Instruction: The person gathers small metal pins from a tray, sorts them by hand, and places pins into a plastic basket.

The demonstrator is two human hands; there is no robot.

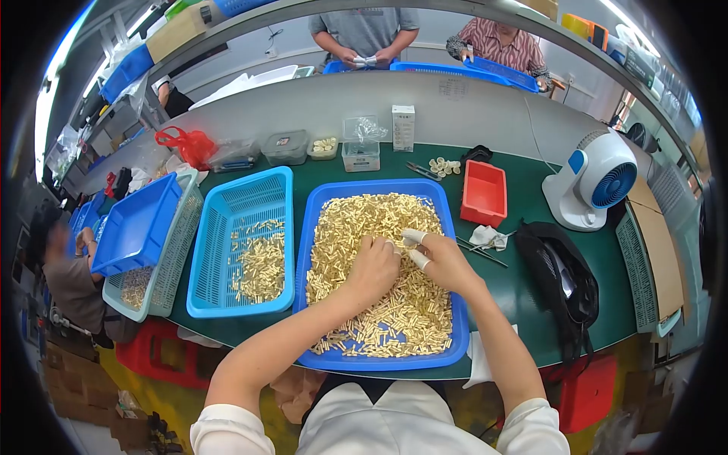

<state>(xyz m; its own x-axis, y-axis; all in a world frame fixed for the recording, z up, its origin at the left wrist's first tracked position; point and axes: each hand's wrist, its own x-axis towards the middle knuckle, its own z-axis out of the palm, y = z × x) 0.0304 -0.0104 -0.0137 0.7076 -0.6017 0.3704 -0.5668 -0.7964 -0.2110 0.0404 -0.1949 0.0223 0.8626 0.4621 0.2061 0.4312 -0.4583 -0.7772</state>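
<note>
A blue tray (309, 220) in front of me holds a wide heap of small gold-coloured metal pieces (394, 334), short and rod-like. My left hand (374, 267) is over the middle of the heap, its fingers curled together; whatever is between the fingertips is too small or hidden to name. Close to its right, my right hand (446, 262) reaches over the pieces with white covers on two fingertips. Those fingertips are spread apart, and I see nothing held between them. To the left stands a light-blue slotted basket (199, 265) with a smaller pile of similar pieces.
Behind the trays are a red bin (484, 193), clear boxes (361, 156) and a white carton (403, 129). A fan (591, 182) and a black bag (557, 273) stand at right; tweezers (485, 254) lie nearer. People sit across the partition and at left.
</note>
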